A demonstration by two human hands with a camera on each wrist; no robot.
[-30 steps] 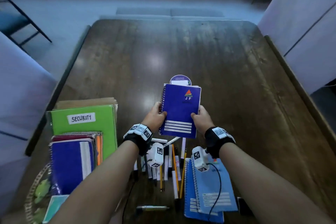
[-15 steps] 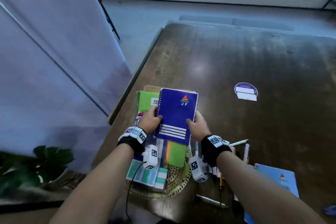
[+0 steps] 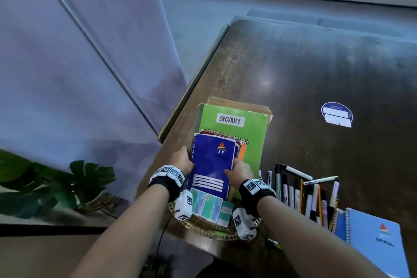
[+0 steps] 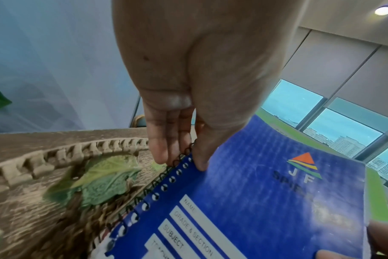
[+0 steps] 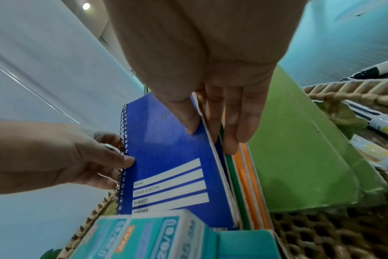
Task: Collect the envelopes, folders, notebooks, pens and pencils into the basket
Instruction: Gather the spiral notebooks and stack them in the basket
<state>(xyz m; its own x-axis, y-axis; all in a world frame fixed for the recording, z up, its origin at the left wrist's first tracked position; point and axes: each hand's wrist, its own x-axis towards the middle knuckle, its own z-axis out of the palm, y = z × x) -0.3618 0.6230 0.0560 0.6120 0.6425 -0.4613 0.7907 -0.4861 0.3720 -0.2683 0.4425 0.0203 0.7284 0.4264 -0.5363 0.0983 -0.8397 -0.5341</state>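
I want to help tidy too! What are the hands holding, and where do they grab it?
Both hold the dark blue notebook: left hand pinches its spiral edge, right hand its opposite edge.

The scene is seen from 3 cameras. From the head, the table (image 3: 316, 70) is looked down on from above and behind the forearms, facing forward and slightly left, with the basket (image 3: 203, 224) near the bottom centre. From the left wrist, the view is taken very close along the left hand (image 4: 188, 78), facing forward over the notebook (image 4: 255, 201). From the right wrist, the view is taken equally close along the right hand (image 5: 210, 70), facing forward and left. The notebook and the basket rim are shared by all 3 views.
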